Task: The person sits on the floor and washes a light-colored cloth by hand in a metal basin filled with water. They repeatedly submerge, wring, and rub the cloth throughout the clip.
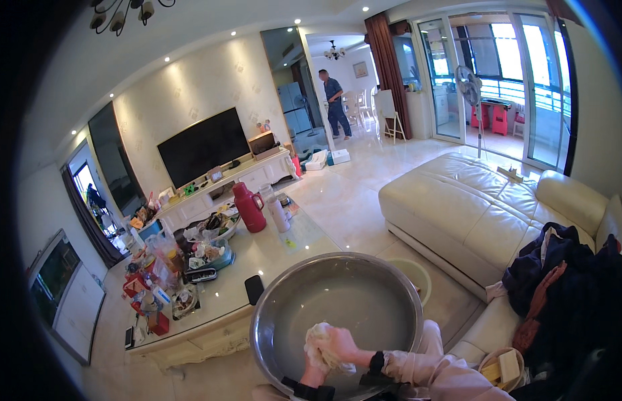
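Observation:
Before me a large stainless steel basin (336,258) holds cloudy greyish liquid with a few small bubbles on it. Over its near side, my right hand (342,345) is closed around a soft, pale, wet-looking wad (318,335); whether it is cloth or dough is not clear. My left hand (315,373) grips the same wad from below, and its fingers are mostly hidden. Part of the wad hangs down past the hands. Dark bands circle both wrists.
Left of the basin, a coffee table (225,295) carries a black phone (254,289), a red thermos (250,208) and much clutter. A pale green tub (425,280) sits behind the basin's right rim. A cream leather sofa (441,210) is to the right, with dark clothes (567,280). Someone (336,103) stands beyond.

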The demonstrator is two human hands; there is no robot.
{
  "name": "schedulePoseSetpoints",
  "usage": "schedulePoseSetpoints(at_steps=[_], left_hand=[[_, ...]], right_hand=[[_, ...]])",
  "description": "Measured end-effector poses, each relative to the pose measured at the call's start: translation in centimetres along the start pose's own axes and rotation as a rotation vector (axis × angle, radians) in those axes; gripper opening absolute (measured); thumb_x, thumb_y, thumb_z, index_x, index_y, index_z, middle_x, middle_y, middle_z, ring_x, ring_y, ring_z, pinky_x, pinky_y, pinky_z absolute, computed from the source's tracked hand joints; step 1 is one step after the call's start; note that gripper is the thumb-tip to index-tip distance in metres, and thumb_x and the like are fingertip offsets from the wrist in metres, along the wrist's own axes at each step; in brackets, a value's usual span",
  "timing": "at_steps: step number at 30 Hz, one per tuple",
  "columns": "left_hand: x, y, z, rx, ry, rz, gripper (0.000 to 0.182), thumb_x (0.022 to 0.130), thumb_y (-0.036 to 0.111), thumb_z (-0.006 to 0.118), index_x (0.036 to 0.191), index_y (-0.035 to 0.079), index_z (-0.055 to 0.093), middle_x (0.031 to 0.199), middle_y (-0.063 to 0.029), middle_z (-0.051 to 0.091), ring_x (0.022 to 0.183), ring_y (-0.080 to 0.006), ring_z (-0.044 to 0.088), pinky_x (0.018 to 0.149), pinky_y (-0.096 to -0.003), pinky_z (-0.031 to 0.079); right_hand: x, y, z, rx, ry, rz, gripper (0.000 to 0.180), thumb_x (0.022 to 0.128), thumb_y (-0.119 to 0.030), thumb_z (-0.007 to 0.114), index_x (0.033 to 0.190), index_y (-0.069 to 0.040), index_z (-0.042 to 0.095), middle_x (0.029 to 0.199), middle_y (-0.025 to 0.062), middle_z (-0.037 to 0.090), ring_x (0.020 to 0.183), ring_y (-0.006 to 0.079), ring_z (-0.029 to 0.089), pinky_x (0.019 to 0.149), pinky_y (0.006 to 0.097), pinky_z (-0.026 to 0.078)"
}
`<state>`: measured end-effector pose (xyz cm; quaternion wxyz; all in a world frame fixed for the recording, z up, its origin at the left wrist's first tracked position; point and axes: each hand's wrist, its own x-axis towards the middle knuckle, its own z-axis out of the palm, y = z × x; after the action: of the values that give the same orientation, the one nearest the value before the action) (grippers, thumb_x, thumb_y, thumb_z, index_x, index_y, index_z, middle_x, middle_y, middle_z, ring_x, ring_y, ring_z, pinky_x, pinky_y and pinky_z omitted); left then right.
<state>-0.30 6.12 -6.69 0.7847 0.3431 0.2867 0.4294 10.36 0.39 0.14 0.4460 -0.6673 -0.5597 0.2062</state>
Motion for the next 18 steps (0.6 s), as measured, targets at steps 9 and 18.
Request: schedulePoseSetpoints(at_steps=[9,18], left_hand=[[-1.8,1.9,0.1,-0.071,-0.109,-0.103,0.051,0.093,0.045,0.04,0.126,0.007,0.044,0.124,-0.0145,0.052,0.107,-0.0307,0.056,0.09,-0.0441,0.047],[-0.3,-0.3,1.5,-0.253,-0.056,-0.192,0.038,0.094,0.041,0.043,0.114,0.01,0.052,0.109,-0.0072,0.057,0.098,-0.0214,0.057,0.085,-0.0366,0.048]], right_hand=[[2.7,3.0,-3.9,0.527,-0.093,0.02,0.028,0.076,-0.017,0.059,0.1,-0.005,0.061,0.088,0.0156,0.066,0.082,0.0246,0.065,0.073,0.0369,0.05],[0.4,-0.9,0.0,-0.094,0.266,-0.071,0.025,0.079,-0.034,0.063,0.082,-0.009,0.061,0.073,0.0166,0.061,0.071,0.0386,0.06,0.065,0.044,0.049]])
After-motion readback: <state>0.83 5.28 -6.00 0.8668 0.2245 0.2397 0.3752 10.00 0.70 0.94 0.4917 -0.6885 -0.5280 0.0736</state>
